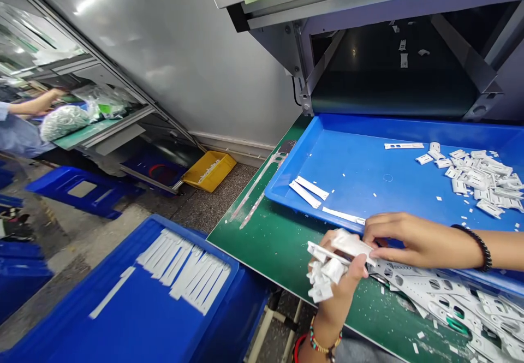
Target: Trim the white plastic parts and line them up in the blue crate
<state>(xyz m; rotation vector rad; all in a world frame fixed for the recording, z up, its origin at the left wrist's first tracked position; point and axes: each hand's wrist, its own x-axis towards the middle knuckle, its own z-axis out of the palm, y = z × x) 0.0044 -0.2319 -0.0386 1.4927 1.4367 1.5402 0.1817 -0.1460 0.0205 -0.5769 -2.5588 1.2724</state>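
My left hand (346, 281) is closed around a bunch of small white plastic parts (327, 275), with a longer white plastic strip (350, 243) on top. The thumb presses against the side of that strip. My right hand (403, 238) is bent in a pinch at the strip's right end; its fingertips are partly hidden. Both hands are over the near edge of a shallow blue tray (352, 161). In that tray lie a few long white strips (309, 191) at the left and a heap of small white parts (483, 177) at the right.
A conveyor belt (393, 93) with a few white pieces ends above the tray. White flat frames (450, 303) and green-handled scissors (457, 325) lie on the green table (254, 248). A blue bin (135, 325) at left holds rows of strips. Another person's arm (39, 103) shows far left.
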